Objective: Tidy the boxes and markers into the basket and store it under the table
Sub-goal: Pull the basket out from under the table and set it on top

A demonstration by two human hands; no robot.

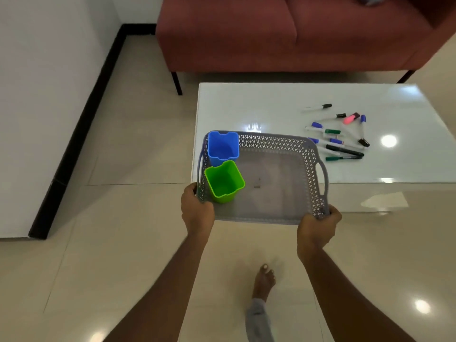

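I hold a grey perforated basket [308, 154] in the air, partly over the near left edge of the white table [271, 104]. My left hand [196, 209] grips its near left corner and my right hand [317, 224] grips its near right corner. Inside, along the left wall, a blue box [223, 147] stands upright at the far end and a green box [224, 181] stands beside it, nearer to me. Several markers [339, 134] with blue, green, black and pink caps lie scattered on the table to the right of the basket.
A dark red sofa [283, 33] stands behind the table on thin black legs. A white wall with a black skirting board [81, 124] runs along the left. The floor is glossy beige tile, and my bare foot [264, 282] is on it below the basket.
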